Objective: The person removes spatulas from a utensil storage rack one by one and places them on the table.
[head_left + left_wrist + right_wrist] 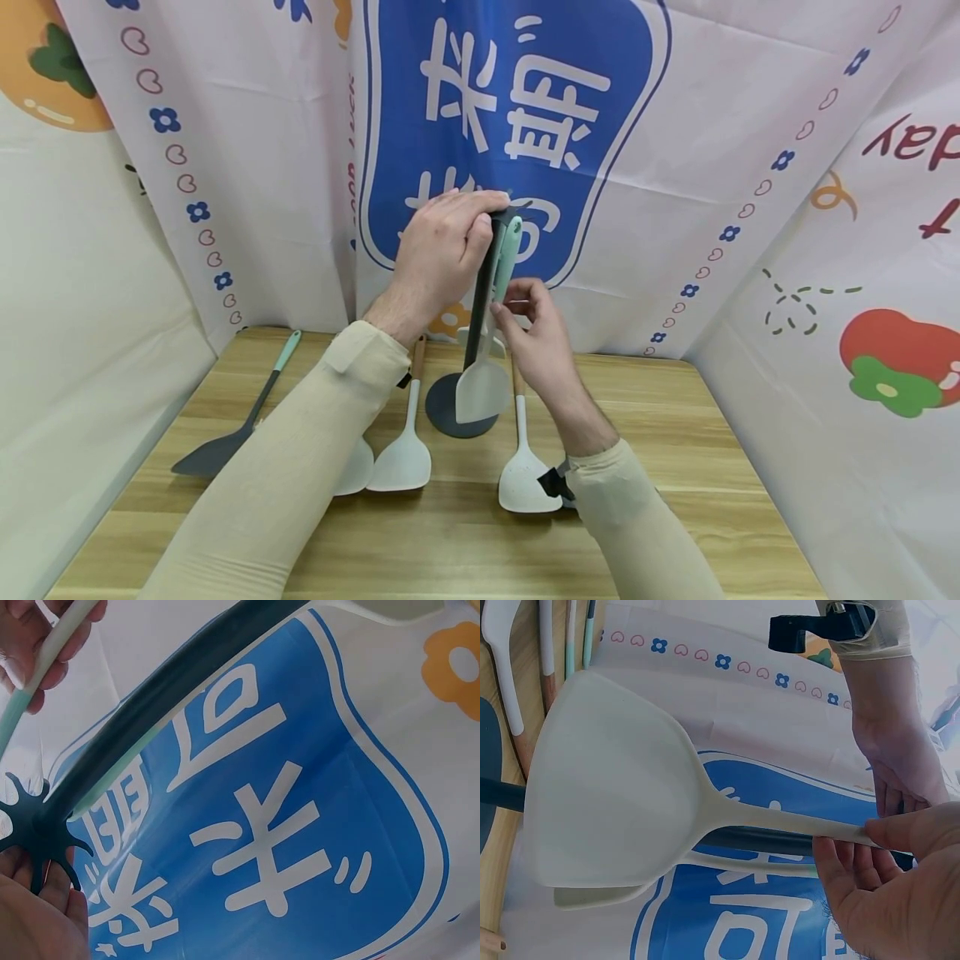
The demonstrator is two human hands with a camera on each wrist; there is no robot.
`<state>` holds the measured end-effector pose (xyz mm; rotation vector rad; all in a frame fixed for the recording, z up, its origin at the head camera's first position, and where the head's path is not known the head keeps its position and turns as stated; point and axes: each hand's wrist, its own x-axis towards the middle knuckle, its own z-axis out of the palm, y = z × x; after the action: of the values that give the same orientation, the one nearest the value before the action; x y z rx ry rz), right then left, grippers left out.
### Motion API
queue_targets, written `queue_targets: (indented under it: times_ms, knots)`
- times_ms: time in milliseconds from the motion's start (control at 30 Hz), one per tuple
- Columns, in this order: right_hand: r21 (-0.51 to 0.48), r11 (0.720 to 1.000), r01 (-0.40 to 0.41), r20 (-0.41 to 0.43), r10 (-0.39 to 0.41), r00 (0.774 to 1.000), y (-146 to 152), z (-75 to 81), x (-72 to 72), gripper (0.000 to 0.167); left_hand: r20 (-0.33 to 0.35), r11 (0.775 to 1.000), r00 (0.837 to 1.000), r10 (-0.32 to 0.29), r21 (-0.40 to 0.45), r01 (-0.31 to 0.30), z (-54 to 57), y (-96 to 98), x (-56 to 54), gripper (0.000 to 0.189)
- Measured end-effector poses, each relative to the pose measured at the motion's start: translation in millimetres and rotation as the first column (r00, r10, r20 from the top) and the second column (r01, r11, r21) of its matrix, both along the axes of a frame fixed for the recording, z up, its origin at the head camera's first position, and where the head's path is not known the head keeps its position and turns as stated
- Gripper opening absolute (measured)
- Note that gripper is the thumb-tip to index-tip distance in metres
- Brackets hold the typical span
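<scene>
A dark utensil stand (480,304) with a round base rises from the table, its ring of curved hooks (34,817) at the top. My left hand (446,242) holds that top, the fingers laid over it and the thumb at its side. With thumb and fingers my right hand (543,342) pinches the shaft of a cream spatula (483,392), just below its mint handle (507,258). This spatula hangs blade-down along the near side of the pole, handle end right by the hooks. Behind the pole a second cream spatula (592,898) hangs, mostly hidden.
A dark spatula (232,446) with a mint handle lies at the table's left. White spatulas with wooden handles lie either side of the base, one left (401,462), one right (525,483). My left sleeve partly covers another white blade (356,471). Printed cloth (300,167) hangs behind.
</scene>
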<state>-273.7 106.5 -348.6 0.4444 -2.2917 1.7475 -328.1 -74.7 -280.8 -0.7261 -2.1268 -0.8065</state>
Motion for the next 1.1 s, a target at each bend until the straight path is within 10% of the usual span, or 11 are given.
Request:
queue_targets:
  times_ms: [1100]
  knots:
    - [0.006, 0.994, 0.113, 0.031, -0.113, 0.993, 68.9, -12.4, -1.9, 0.035, 0.000, 1.000, 1.000, -0.003, 0.010, 0.003, -1.0, 0.4, 0.3, 0.055]
